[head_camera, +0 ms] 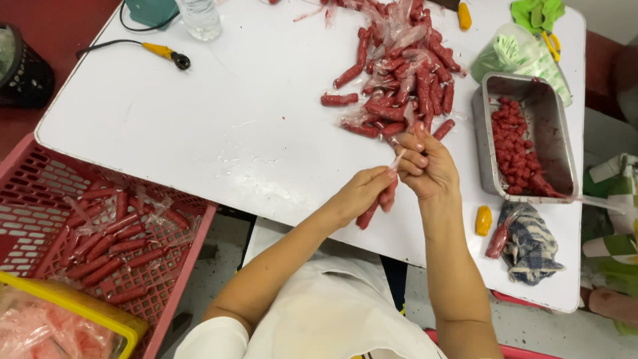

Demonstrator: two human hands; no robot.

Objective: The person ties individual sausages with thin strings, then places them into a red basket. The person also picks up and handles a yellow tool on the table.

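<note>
Just above the near edge of the white table (pixel 219 126), a red sausage in clear wrap (pixel 369 211) is hanging slantwise, its long axis running down-left from the fingers. The left hand (pixel 362 193) is clamping its upper part, and the right hand (pixel 428 165), touching the left, is pinching the wrap's twisted tail. Well beyond, the pile of wrapped sausages (pixel 402 73) is lying; the metal tray (pixel 558 133) is sitting to the right, the pink crate (pixel 40 199) lower left, leaving open tabletop leftward.
</note>
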